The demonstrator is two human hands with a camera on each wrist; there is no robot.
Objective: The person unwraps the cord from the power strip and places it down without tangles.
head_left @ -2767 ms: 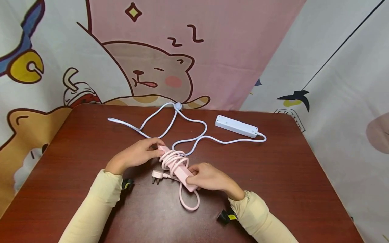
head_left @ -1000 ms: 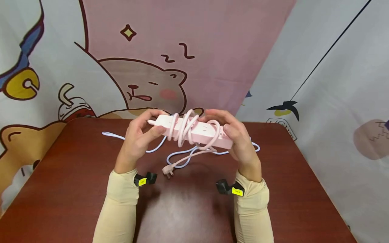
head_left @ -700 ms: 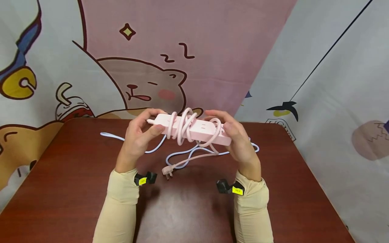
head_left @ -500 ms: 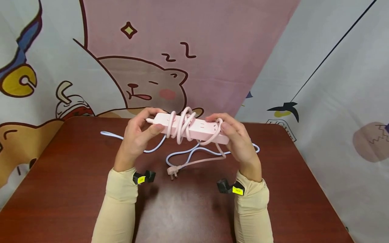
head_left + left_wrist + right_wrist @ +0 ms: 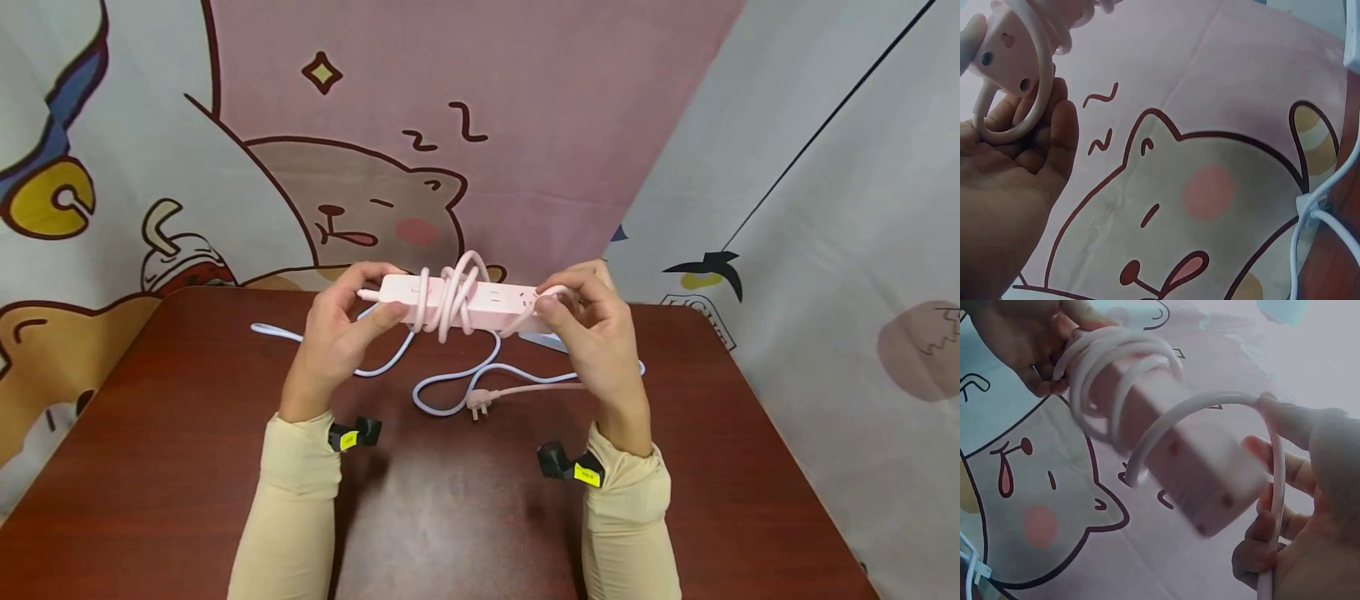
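A pink power strip (image 5: 512, 297) is held up over the table, its pink cord (image 5: 1210, 399) wound round the middle in several loops. My left hand (image 5: 326, 342) grips its left end, thumb in front, where the cord leaves the body. At the other end my right hand (image 5: 607, 350) pinches a loop of the cord between thumb and fingers, pulled off the strip's end face in the right wrist view. From beneath that hand the cord's tail runs left to the pink three-pin plug (image 5: 478, 402), which hangs below the strip.
On the brown table (image 5: 187, 467) behind lies a white cord (image 5: 441, 413) in loose curves. A white power strip (image 5: 546, 341) is mostly hidden behind the pink one and my right hand. A printed curtain (image 5: 555, 125) hangs past the table's far edge.
Both hands have lifted the pink power strip off the table and turned it level. Lately my right hand has shifted from the strip's end to the cord, and the hanging plug has swung right.
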